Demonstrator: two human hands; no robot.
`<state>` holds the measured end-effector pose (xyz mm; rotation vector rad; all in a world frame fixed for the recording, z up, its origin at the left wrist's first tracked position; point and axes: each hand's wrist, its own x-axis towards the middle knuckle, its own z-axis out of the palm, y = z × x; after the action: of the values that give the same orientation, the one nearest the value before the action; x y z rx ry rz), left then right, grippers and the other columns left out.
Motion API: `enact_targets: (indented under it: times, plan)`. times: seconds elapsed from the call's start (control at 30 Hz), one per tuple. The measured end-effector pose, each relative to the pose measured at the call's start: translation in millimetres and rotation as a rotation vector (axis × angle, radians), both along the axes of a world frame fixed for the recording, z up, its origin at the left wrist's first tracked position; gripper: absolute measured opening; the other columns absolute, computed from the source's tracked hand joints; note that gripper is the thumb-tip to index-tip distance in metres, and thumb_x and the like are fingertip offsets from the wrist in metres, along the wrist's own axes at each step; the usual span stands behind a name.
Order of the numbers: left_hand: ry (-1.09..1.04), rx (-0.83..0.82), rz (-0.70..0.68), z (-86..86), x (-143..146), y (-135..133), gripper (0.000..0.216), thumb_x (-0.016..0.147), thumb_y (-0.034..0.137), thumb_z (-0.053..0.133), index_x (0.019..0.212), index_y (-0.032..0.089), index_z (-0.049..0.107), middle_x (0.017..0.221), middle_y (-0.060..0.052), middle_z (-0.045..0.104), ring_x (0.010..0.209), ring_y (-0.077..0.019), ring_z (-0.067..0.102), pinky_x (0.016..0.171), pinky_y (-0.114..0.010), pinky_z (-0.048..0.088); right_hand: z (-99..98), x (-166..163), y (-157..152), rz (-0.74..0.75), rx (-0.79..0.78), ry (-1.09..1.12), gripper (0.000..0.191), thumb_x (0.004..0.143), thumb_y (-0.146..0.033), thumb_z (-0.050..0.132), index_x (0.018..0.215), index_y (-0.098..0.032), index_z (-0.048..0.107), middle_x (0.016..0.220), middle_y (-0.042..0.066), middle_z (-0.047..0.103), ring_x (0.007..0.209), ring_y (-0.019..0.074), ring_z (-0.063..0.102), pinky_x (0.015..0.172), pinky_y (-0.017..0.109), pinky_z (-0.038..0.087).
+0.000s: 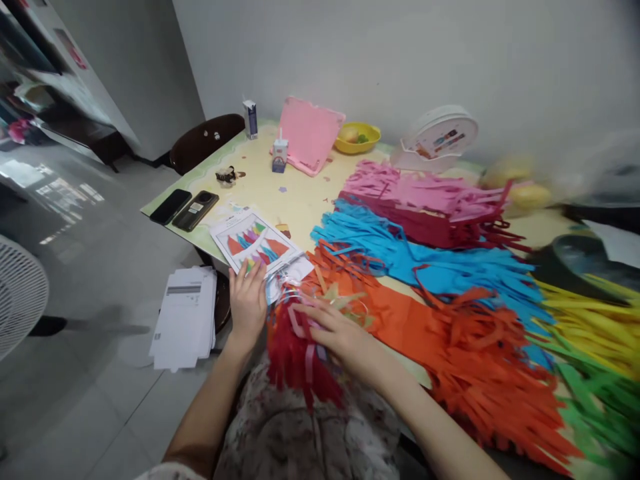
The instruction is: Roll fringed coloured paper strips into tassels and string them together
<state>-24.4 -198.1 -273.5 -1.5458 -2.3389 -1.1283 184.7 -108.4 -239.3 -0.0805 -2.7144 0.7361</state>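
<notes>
Two bare hands at a red tassel and a printed sheet, with fringed strips spread across the bench

At the lower centre of the frame, the right hand's (345,337) fingers are partly extended and gently curved over a red tassel (287,360); blur hides whether they pinch it. The tassel hangs at the bench edge, above the person's lap, with a pink strip (309,373) among its strands. Just left, the left hand's (249,303) fingers lie slightly spread over the lower edge of a printed sheet (250,230) picturing tassel garlands; whether the thumb grips is hidden.

The loose strands look easy to snag. Handling should go best with a light hold near the gathered top, the other hand steadying, and the ends kept clear of neighbouring fringe.

Right of centre, orange fringe (410,320) lies nearest, then blue (395,253) and pink fringe (420,190) towards the top; yellow (595,327) and green fringe (595,393) fill the right edge. Two phones (197,210) rest on the bench (303,207) at left.
</notes>
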Motion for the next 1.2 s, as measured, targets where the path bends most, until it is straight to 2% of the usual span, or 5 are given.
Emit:
enact_targets:
  times: [0.23, 0.47, 0.67, 1.0, 1.2]
  plan:
    - [-0.007, -0.076, -0.145, -3.2, -1, -13, 0.039, 0.096, 0.021, 0.045, 0.132, 0.022, 0.062, 0.138, -0.009, 0.062, 0.138, -0.0265, 0.048, 0.122, -0.054, 0.021, 12.8, -27, 9, -0.086, 0.02, 0.081, 0.051, 0.085, 0.0, 0.045, 0.124, -0.024, 0.068, 0.14, 0.014, 0.057, 0.136, 0.0248, 0.047, 0.107, 0.049, 0.046]
    - [-0.079, -0.008, -0.124, 6.6, 6, -10, 0.039, 0.098, 0.019, 0.041, 0.129, 0.021, 0.064, 0.135, -0.01, 0.065, 0.133, -0.0245, 0.053, 0.119, -0.052, 0.028, -5.0, -35, 1, -0.223, 0.212, 0.011, 0.031, 0.094, -0.013, 0.051, 0.115, -0.019, 0.073, 0.126, 0.015, 0.066, 0.129, 0.0302, 0.05, 0.107, 0.052, 0.045]
    - [-0.095, -0.073, -0.105, 4.6, 14, -9, 0.041, 0.096, 0.025, 0.049, 0.135, 0.018, 0.059, 0.141, -0.012, 0.059, 0.14, -0.0284, 0.044, 0.12, -0.054, 0.026, 13.8, -17, -37, -0.463, 0.2, -0.048, 0.045, 0.088, -0.023, 0.061, 0.132, -0.02, 0.063, 0.157, 0.016, 0.038, 0.143, 0.0413, 0.031, 0.105, 0.061, 0.043]
    - [-0.046, -0.006, -0.095, 2.7, 34, 0, 0.043, 0.095, 0.01, 0.039, 0.131, 0.015, 0.062, 0.136, -0.012, 0.063, 0.135, -0.0257, 0.051, 0.114, -0.051, 0.039, -19.6, -69, -15, -0.358, 0.271, -0.126, 0.032, 0.091, -0.004, 0.047, 0.114, 0.001, 0.069, 0.125, 0.026, 0.065, 0.132, 0.0313, 0.051, 0.117, 0.047, 0.036]
    - [-0.056, 0.004, -0.056, 5.2, 30, 2, 0.045, 0.095, 0.01, 0.039, 0.134, 0.016, 0.06, 0.138, -0.012, 0.062, 0.137, -0.0254, 0.049, 0.115, -0.05, 0.04, -19.2, -45, -33, -0.432, 0.254, -0.12, 0.045, 0.093, -0.007, 0.044, 0.135, -0.004, 0.058, 0.146, 0.024, 0.05, 0.142, 0.0355, 0.038, 0.112, 0.054, 0.039]
